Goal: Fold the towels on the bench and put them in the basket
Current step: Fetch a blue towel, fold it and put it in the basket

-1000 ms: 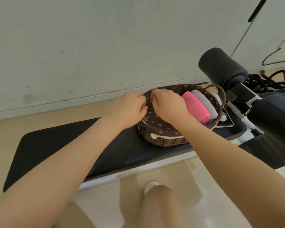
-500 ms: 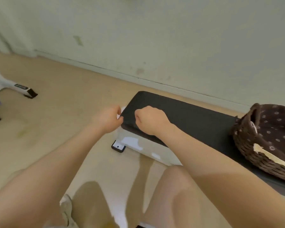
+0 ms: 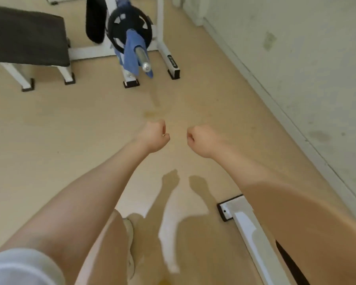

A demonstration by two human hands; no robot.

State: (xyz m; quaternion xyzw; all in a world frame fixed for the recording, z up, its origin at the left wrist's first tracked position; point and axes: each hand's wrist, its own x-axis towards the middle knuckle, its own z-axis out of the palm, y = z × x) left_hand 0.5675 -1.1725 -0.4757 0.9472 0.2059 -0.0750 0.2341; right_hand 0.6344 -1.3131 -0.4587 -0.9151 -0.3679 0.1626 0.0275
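Both my hands hang in the air over bare floor, fists curled and holding nothing. My left hand (image 3: 155, 135) and my right hand (image 3: 199, 140) are a short gap apart. A blue towel (image 3: 132, 52) hangs over the end of a barbell (image 3: 142, 58) on the rack far ahead. A dark cloth (image 3: 95, 19) hangs on the same rack, left of the weight plate. The basket is out of view. Of the bench I worked at, only the white foot and frame (image 3: 247, 225) and a sliver of black pad (image 3: 290, 262) show at lower right.
A second padded bench (image 3: 27, 36) on white legs stands at the far left. A black weight plate (image 3: 130, 27) sits on the barbell in a white rack (image 3: 162, 42). The wall and skirting (image 3: 275, 99) run along the right. My leg and shoe (image 3: 130, 243) are below.
The view has swung left, away from the basket and off the bench, to the floor and the barbell rack. Both hands left the basket, passed the bench end and now hang in the air.
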